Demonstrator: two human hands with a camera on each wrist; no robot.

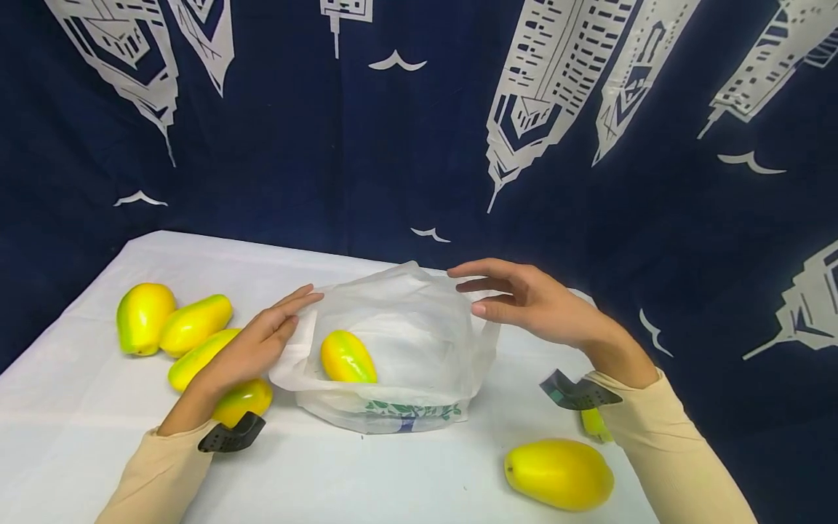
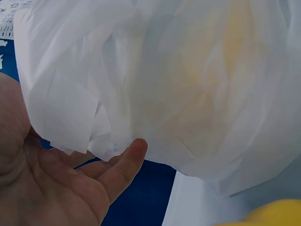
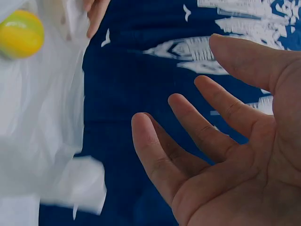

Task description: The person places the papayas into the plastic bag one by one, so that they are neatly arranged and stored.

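A translucent white plastic bag [image 1: 412,331] with a green leaf print on its front stands on the table, its mouth spread wide. Inside lies one yellow-green papaya [image 1: 348,358], toward the left. My left hand [image 1: 255,349] is at the bag's left side, fingers extended along its edge; in the left wrist view a fingertip meets the plastic [image 2: 155,94]. At the upper right rim, my right hand [image 1: 540,302] hovers with fingers loosely bent and apart. The right wrist view shows the right palm [image 3: 235,183] holding nothing, a gap between it and the bag [image 3: 56,108].
Several papayas [image 1: 145,318] are grouped on the left of the white-covered table [image 1: 78,407], some partly behind the left forearm. Another papaya [image 1: 559,474] lies at the front right, and a yellow-green one [image 1: 594,424] is mostly hidden by the right sleeve. A navy patterned curtain [image 1: 294,182] hangs behind.
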